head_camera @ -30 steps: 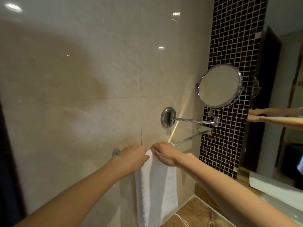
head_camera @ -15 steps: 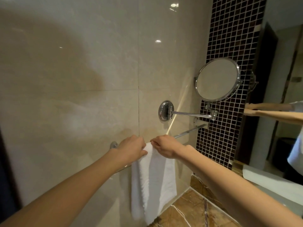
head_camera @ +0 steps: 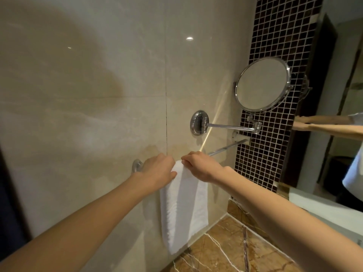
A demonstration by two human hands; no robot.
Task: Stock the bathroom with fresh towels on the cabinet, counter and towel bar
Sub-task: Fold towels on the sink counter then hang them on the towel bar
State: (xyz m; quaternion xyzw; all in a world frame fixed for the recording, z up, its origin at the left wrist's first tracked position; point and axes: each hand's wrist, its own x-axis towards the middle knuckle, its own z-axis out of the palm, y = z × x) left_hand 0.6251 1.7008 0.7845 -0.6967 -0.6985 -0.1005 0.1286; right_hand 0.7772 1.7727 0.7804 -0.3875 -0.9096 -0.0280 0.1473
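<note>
Hands: left hand (head_camera: 157, 172) and right hand (head_camera: 200, 166) sit slightly wider apart atop the white terry towel (head_camera: 182, 209).
View: its bottom edge now shows.

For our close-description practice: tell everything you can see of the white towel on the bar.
The towel is white, soft-looking terry cloth, folded into a narrow strip. It hangs draped over the chrome towel bar against the beige wall, its lower end near the brown marble counter. The left hand grips its top left edge; the right hand pinches its top right, both at the fold over the bar.
</note>
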